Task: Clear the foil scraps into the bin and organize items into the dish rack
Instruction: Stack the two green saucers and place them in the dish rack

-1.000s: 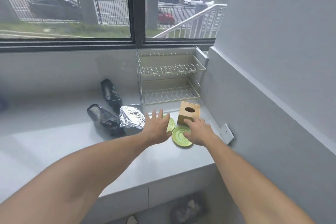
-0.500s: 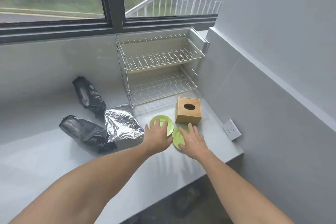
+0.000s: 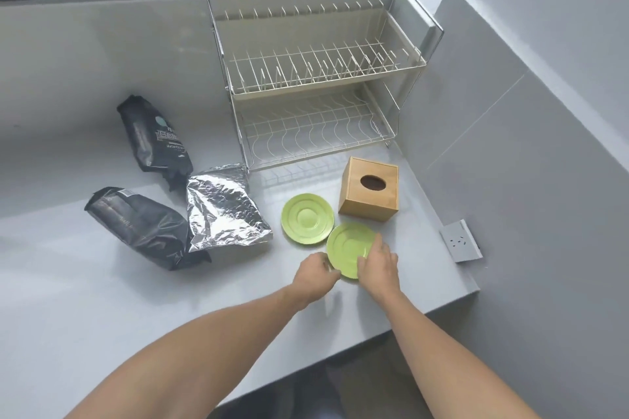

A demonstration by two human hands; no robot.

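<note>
Two green plates lie on the grey counter. The far plate [image 3: 307, 218] lies free. The near plate [image 3: 350, 247] has both my hands at its front rim: my left hand [image 3: 316, 275] touches its left edge, and my right hand [image 3: 379, 265] rests fingers over its right front edge. A silver foil bag [image 3: 223, 207] lies left of the plates, beside two black foil bags [image 3: 136, 224] [image 3: 155, 138]. The two-tier wire dish rack [image 3: 320, 78] stands behind with nothing in it.
A wooden tissue box [image 3: 369, 189] stands right of the far plate, in front of the rack. A wall socket [image 3: 461, 241] sits on the right wall near the counter's corner. The counter edge runs close behind my wrists.
My left hand has come off the far plate and moved back to the near plate's left rim. My right hand slid to that plate's front edge. The view tilted further down.
</note>
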